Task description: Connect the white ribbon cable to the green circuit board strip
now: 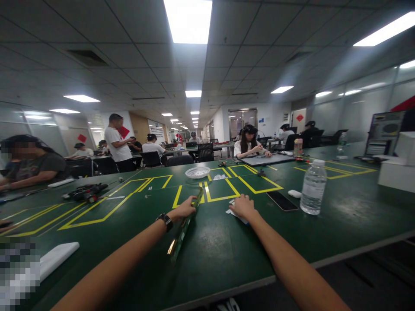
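Lower left of frame, a white slab point(60, 255) lies on the green table point(210, 255), well apart from the L hand. Next, ctr-left: L hand point(184, 209), dark watch point(165, 221) at wrist, has hold of a green circuit board point(184, 229). Fingers are closed on its upper part; contact is partly hidden, so can't tell how tight.

Board sits lower ctr, just L of mid-frame. Long axis is diagonal: gold-contact end low & L, other end up & R, approx. at the yellow tape point(203, 194). From the L fingers most of its length runs down-left, w/ a short bit poking up past them. It shows a narrow face; can't tell if the low end touches the table.

L hand is the nearer one, being on it; R hand is off to its R, w/ bare table between. L arm enters bottom L, slants up-right, back of hand up. White basket point(197, 172) is above, mid-frame.

R hand point(242, 207), ctr-right: arm slants up-left from bottom R, palm down, fingers bent over white paper bits point(231, 211). Pinch or just press? Can't tell, fingertips hidden. Further R: dark phone point(282, 201), small white mouse-like thing point(294, 194), then water bottle point(313, 190), upright.
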Demonstrator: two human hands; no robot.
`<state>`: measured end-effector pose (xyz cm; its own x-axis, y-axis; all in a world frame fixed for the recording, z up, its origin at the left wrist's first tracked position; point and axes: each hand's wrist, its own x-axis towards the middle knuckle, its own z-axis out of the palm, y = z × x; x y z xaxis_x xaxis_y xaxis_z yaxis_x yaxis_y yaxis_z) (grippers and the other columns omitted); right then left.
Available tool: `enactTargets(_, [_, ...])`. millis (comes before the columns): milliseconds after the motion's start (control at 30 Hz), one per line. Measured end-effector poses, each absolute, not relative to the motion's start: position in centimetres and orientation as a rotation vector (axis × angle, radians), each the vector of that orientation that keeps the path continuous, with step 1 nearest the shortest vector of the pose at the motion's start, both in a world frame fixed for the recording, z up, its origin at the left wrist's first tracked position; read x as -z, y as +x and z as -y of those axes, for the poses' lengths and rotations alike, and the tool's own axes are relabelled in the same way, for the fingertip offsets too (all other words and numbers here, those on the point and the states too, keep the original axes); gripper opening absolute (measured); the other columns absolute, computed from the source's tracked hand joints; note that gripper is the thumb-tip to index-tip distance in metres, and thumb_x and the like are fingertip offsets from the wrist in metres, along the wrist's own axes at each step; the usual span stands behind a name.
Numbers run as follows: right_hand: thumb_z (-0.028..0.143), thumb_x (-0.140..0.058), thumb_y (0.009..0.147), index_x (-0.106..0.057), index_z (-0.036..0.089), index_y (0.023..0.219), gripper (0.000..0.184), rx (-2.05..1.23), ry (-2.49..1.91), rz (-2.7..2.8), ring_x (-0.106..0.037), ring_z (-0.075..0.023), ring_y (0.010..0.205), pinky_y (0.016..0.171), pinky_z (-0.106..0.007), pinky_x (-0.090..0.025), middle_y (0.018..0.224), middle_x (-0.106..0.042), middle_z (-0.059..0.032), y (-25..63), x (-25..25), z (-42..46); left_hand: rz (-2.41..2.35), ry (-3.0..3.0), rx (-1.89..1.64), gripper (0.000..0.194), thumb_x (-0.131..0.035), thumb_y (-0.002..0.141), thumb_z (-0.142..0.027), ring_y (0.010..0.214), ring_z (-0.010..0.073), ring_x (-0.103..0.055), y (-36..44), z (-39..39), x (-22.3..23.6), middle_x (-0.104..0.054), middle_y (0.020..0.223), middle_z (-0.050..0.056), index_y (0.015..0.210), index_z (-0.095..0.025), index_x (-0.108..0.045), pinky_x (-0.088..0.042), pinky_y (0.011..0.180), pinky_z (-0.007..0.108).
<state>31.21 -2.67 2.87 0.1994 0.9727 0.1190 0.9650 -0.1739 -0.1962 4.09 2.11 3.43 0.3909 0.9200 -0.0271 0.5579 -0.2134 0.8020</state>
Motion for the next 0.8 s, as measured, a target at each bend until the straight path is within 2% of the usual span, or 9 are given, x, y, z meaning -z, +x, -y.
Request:
enactTargets(133, [0.034,-0.063,0.078,-0.063,0.011,0.107,0.037,-0.21,-2.046,1.872,-0.049,-0.0335,0.113,0.086,-0.04,-0.04,0.117,-0.056,-0.0205,31.3,-3.0,2.3,-1.105,1.603,-0.709,0.073,-0.051,0.071,-0.019,0.049,0.012,-0.054,3.9,-0.9,-1.9,-0.054,0.067,-0.003,0.137,-0.017,-0.022,-0.046,0.051,0.025])
enactTargets(233, [0.028,-0.06,0.08,-0.062,0.014,0.102,0.026,-0.3,-1.905,1.918,-0.058,-0.0231,0.097,0.078,-0.029,-0.043,0.104,-0.063,-0.0125,30.6,-3.2,2.0,-0.992,1.435,-0.746,0.065,-0.05,0.069,-0.019,0.051,0.0121,-0.055,3.7,0.1,-0.9,-0.05,0.062,-0.004,0.131,-0.016,-0.032,-0.044,0.047,0.022])
enactTargets(333, [0.029,-0.061,0.08,-0.059,0.016,0.106,0.029,-0.544,-1.642,1.946,-0.061,-0.0148,0.082,0.067,-0.021,-0.044,0.095,-0.065,-0.0051,28.8,-3.1,2.2,-0.909,1.312,-0.787,0.055,-0.049,0.064,-0.017,0.048,0.0106,-0.053,3.5,1.2,-0.7,-0.047,0.062,-0.004,0.119,-0.016,-0.041,-0.041,0.042,0.019])
enactTargets(433, [0.029,-0.067,0.075,-0.057,0.015,0.112,0.041,-1.046,-1.252,1.84,-0.058,-0.0113,0.065,0.054,-0.02,-0.044,0.083,-0.065,-0.0021,26.5,-2.9,2.8,-0.857,1.229,-0.868,0.042,-0.05,0.064,-0.018,0.044,0.0087,-0.051,3.3,2.3,-0.8,-0.045,0.062,-0.006,0.105,-0.019,-0.041,-0.039,0.038,0.017])
enactTargets(500, [0.029,-0.072,0.071,-0.058,0.014,0.11,0.044,-1.26,-1.108,1.741,-0.056,-0.0098,0.06,0.05,-0.019,-0.043,0.078,-0.064,-0.0013,25.2,-2.9,3.4,-0.84,1.193,-0.909,0.028,-0.052,0.069,-0.024,0.041,0.0084,-0.049,3.3,2.8,-0.9,-0.044,0.058,-0.007,0.095,-0.02,-0.041,-0.036,0.036,0.016])
enactTargets(567, [0.031,-0.076,0.068,-0.061,0.013,0.102,0.041,-1.34,-1.073,1.672,-0.054,-0.0084,0.057,0.048,-0.018,-0.042,0.073,-0.063,-0.0002,24.2,-3.0,3.9,-0.836,1.171,-0.938,0.022,-0.053,0.077,-0.035,0.037,0.0081,-0.046,3.3,3.2,-0.9,-0.044,0.053,-0.008,0.088,-0.02,-0.04,-0.032,0.033,0.016])
enactTargets(667, [0.036,-0.073,0.07,-0.062,0.014,0.086,0.03,-1.379,-1.083,1.593,-0.051,-0.0072,0.052,0.045,-0.017,-0.038,0.066,-0.062,0.001,23.2,-3.0,4.3,-0.836,1.164,-0.972,0.031,-0.055,0.08,-0.047,0.031,0.0074,-0.042,3.5,3.5,-0.8,-0.045,0.049,-0.008,0.085,-0.02,-0.041,-0.027,0.03,0.015])
enactTargets(800, [0.04,-0.07,0.074,-0.06,0.014,0.074,0.028,-1.348,-1.095,1.533,-0.049,-0.0068,0.048,0.046,-0.017,-0.035,0.06,-0.062,0.0013,22.8,-2.6,4.2,-0.835,1.179,-0.986,0.033,-0.061,0.078,-0.046,0.029,0.0087,-0.043,3.8,3.9,-0.9,-0.044,0.045,-0.01,0.084,-0.02,-0.042,-0.026,0.03,0.015])
